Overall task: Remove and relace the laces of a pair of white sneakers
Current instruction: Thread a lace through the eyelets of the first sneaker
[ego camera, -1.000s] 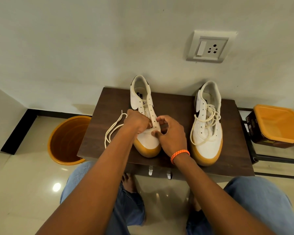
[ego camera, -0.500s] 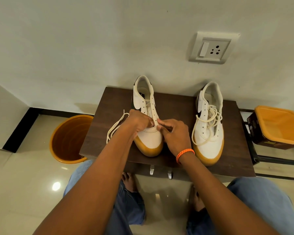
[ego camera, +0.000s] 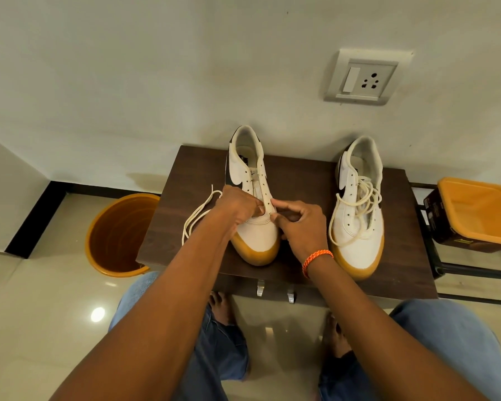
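Observation:
Two white sneakers with tan toe caps stand on a dark wooden table (ego camera: 301, 175), toes toward me. The left sneaker (ego camera: 250, 169) has empty eyelets along its upper part. Its cream lace (ego camera: 197, 215) trails off to the left across the table. My left hand (ego camera: 237, 206) grips the lace at the lowest eyelets of this shoe. Just right of it, my right hand (ego camera: 300, 224) pinches the eyelet flap with fingertips and thumb. The right sneaker (ego camera: 359, 204) sits apart, its loosened lace (ego camera: 362, 198) piled over the tongue.
An orange bucket (ego camera: 119, 235) stands on the floor left of the table. An orange-lidded box (ego camera: 475, 212) rests on a black metal rack at the right. A wall socket (ego camera: 362, 78) is above. My knees in jeans are under the table's near edge.
Both hands have shifted slightly up the left sneaker and closed in on its lowest eyelets. The shoe has turned a little. The right sneaker has not moved.

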The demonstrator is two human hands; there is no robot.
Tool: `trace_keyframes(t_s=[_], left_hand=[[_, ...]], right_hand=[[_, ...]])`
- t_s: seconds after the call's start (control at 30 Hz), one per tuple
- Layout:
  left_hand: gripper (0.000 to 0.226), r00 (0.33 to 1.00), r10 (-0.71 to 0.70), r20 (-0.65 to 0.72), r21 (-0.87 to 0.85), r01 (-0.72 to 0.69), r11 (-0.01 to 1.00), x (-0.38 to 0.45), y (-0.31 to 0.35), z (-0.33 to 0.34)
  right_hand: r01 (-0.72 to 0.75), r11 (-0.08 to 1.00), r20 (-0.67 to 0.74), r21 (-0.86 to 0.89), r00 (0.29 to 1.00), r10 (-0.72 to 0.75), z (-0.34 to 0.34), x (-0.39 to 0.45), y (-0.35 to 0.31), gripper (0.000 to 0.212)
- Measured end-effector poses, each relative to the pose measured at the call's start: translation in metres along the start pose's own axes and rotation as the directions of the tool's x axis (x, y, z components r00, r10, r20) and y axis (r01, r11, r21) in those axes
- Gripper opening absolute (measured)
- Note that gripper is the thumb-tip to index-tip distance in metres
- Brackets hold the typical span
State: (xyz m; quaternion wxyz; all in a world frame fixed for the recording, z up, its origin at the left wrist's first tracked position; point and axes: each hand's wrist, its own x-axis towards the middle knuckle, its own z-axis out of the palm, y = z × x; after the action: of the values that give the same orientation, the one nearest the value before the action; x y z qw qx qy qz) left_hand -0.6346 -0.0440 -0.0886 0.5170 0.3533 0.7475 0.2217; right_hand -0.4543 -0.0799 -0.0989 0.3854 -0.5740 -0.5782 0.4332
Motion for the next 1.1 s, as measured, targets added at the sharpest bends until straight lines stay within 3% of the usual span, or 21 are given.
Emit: trace_keyframes(t_s=[0.07, 0.13, 0.23, 0.3, 0.5, 0.7, 0.8, 0.9, 1.0, 1.1], left_hand=[[0.114, 1.000, -0.016, -0.012, 0.007, 0.016, 1.000, 0.028, -0.015, 0.004], [0.103, 1.000, 0.004, -0.031, 0.039, -0.002, 0.999, 0.012, -0.005, 0.001], [0.035, 0.996, 0.084, -0.013, 0.111, -0.083, 0.990, -0.029, 0.016, -0.004], [0.016, 0.991, 0.131, 0.025, 0.090, -0.133, 0.987, -0.035, 0.017, -0.009], [0.031, 0.961, 0.212, 0.179, 0.234, -0.251, 0.939, -0.031, 0.015, -0.022], [0.029, 0.964, 0.195, 0.181, 0.293, -0.242, 0.925, -0.029, 0.015, -0.022], [0.056, 0.955, 0.205, 0.214, 0.325, -0.267, 0.907, -0.017, 0.008, -0.021], [0.056, 0.960, 0.201, 0.196, 0.383, -0.264, 0.885, -0.027, 0.011, -0.021], [0.049, 0.965, 0.210, 0.157, 0.449, -0.259, 0.855, -0.052, 0.021, -0.025], [0.043, 0.961, 0.244, 0.131, 0.530, -0.276, 0.802, -0.061, 0.027, -0.028]], right_hand=[[0.006, 1.000, -0.020, 0.023, 1.000, -0.006, 0.002, -0.001, 0.000, 0.031], [0.012, 1.000, -0.023, 0.018, 1.000, -0.012, 0.003, -0.002, -0.002, 0.030], [0.058, 0.995, -0.054, -0.087, 0.997, -0.063, 0.003, -0.004, -0.008, 0.025], [0.144, 0.964, -0.110, -0.222, 0.979, -0.171, 0.005, -0.008, -0.012, 0.018], [0.352, 0.817, -0.043, -0.457, 0.909, -0.415, 0.000, -0.014, -0.009, 0.011], [0.532, 0.583, 0.112, -0.615, 0.790, -0.602, -0.004, -0.015, -0.002, 0.012], [0.570, 0.484, 0.187, -0.664, 0.753, -0.631, -0.005, -0.014, -0.003, 0.011], [0.561, 0.558, 0.140, -0.611, 0.771, -0.622, -0.003, -0.014, -0.008, 0.009], [0.506, 0.726, -0.025, -0.466, 0.812, -0.583, -0.007, -0.016, -0.028, 0.010], [0.478, 0.829, -0.235, -0.290, 0.804, -0.546, -0.023, -0.016, -0.065, 0.006]])
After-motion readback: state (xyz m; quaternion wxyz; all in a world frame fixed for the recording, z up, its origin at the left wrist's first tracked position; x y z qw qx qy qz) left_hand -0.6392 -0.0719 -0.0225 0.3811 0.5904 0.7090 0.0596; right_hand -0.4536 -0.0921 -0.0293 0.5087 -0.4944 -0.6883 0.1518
